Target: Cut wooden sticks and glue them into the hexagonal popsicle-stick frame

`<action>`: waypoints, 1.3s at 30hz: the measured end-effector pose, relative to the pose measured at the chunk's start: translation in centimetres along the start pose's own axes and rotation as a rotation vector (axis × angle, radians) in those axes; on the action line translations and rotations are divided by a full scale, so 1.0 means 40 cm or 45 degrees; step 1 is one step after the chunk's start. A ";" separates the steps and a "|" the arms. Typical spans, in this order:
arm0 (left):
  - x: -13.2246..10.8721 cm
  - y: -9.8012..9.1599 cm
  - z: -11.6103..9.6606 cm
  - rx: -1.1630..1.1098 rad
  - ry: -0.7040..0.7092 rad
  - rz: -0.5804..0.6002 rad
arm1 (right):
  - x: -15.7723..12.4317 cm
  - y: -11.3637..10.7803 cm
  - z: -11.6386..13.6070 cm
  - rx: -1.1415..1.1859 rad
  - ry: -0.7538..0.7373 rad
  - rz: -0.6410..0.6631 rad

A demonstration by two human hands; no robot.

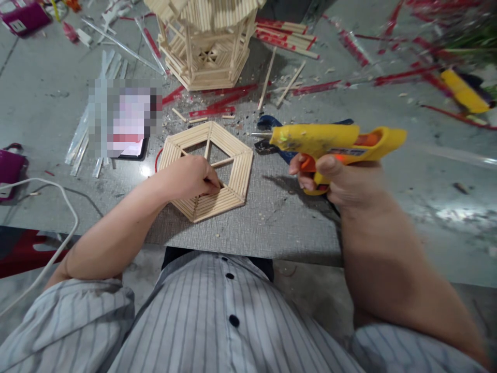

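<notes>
A flat hexagonal frame of wooden sticks (pixel 241 176) lies on the table, with thin spokes meeting across its open middle. Over its left part rests my left hand (pixel 196 177), fingers pinched together at the inner lower edge; whatever is between the fingertips is hidden. My right hand (pixel 330 178) grips a yellow hot glue gun (pixel 318 137) by its handle, fingers around the orange trigger. The gun is held above the table, its metal nozzle pointing left toward the frame, apart from it.
A lantern-like stick structure (pixel 209 52) stands behind the frame. Clear glue sticks (pixel 83 129) and a phone (pixel 132 124) lie to the left. Dark-blue-handled pliers (pixel 269 123) lie beneath the gun. Red wrappers (pixel 229 98) and loose sticks (pixel 291 83) litter the table; a white cable (pixel 72 207) crosses the left edge.
</notes>
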State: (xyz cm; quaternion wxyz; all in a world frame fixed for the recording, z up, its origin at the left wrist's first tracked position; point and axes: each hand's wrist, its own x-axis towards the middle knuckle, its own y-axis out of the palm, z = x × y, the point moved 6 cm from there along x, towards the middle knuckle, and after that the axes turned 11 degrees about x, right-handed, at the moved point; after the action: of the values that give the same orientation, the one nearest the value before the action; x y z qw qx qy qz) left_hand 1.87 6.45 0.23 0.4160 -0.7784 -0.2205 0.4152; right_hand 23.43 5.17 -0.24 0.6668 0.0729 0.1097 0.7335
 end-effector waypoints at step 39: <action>-0.044 -0.056 0.067 0.628 -0.413 -0.168 | 0.079 -0.147 -0.003 0.302 -0.488 -0.619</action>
State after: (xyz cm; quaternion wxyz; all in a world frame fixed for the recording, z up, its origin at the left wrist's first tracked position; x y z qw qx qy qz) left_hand -1.34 7.72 2.07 0.5779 -0.5614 -0.2266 0.5472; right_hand 28.73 8.80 -1.99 0.8176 0.2585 0.0811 0.5080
